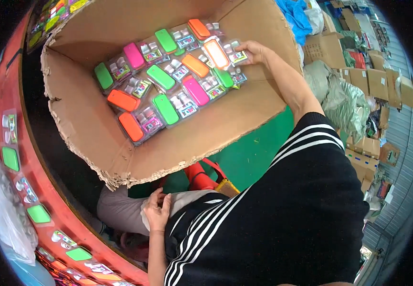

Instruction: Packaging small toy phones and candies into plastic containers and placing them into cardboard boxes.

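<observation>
Probably best to lower the pack [216, 53] flat, pinched in the right hand [255, 51] near the box's [244, 128] right edge, maybe steadying its near edge with the loose, empty left hand [158, 210].

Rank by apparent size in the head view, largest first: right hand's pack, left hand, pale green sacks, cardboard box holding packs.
1. Cardboard box
2. Pale green sacks
3. Left hand and held pack: too alike to rank.

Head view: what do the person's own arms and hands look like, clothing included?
Right hand and left hand wear no gloves. The right sleeve is short, black, with white stripes at its edge, leaving the forearm bare. The left sleeve cannot be made out clearly.
</observation>
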A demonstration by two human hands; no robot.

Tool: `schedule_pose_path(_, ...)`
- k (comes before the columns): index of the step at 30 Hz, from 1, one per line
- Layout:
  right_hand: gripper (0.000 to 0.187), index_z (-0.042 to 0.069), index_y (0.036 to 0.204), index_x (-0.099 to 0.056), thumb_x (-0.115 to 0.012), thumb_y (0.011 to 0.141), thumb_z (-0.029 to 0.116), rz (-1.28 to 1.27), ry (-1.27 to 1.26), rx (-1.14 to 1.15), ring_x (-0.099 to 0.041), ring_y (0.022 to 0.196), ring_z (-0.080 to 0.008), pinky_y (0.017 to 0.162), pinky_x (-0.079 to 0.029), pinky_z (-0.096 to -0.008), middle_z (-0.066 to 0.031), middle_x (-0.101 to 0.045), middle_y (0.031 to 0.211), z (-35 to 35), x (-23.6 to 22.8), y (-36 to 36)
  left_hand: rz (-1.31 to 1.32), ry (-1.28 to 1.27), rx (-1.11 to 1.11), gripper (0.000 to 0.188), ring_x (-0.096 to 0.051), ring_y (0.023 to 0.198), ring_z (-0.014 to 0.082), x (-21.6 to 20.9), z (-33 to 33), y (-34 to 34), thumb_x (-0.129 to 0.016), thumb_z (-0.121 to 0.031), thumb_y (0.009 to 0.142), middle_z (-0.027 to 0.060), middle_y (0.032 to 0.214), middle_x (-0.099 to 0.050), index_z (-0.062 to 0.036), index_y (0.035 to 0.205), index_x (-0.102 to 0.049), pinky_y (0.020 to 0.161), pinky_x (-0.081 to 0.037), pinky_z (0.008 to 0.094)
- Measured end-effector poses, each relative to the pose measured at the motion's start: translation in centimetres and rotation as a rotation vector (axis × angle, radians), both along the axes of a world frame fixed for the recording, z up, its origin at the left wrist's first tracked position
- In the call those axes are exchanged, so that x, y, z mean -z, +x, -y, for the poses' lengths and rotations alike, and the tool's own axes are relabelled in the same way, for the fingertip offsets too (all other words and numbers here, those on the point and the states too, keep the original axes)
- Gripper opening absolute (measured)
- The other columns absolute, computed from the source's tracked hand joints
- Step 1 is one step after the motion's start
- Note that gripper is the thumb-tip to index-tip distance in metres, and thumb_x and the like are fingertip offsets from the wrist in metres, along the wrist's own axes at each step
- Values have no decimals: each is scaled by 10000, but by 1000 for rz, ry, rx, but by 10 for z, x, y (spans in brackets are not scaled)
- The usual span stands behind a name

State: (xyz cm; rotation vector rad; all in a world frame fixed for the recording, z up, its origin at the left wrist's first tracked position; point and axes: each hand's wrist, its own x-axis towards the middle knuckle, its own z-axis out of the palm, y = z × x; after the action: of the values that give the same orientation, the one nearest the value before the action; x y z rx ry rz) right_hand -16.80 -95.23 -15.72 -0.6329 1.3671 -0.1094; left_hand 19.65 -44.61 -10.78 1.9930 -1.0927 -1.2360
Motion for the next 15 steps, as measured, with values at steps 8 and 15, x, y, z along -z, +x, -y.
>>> schedule_pose_path(8, 291, 80, 1144, -527, -503, 869, 170, -132, 33, 132, -613, 981, -234, 819, -507, -431, -93, -627, 1075, -30, -9, 6, -8, -14, 19, 255, -625, 632, 200, 5, 8, 3, -687, -160, 781, 129, 763, -647, -3, 972, -626, 619, -504, 308)
schedule_pose_path(15, 303, 79, 1184, -479, -454, 893, 157, -122, -103, 347, -601, 996, -258, 801, -523, -444, -107, -600, 1100, -44, -1, 18, -23, 2, 17, 256, -633, 647, 216, 6, 15, 7, -685, -168, 783, 144, 774, -650, 9, 958, -623, 621, -503, 326)
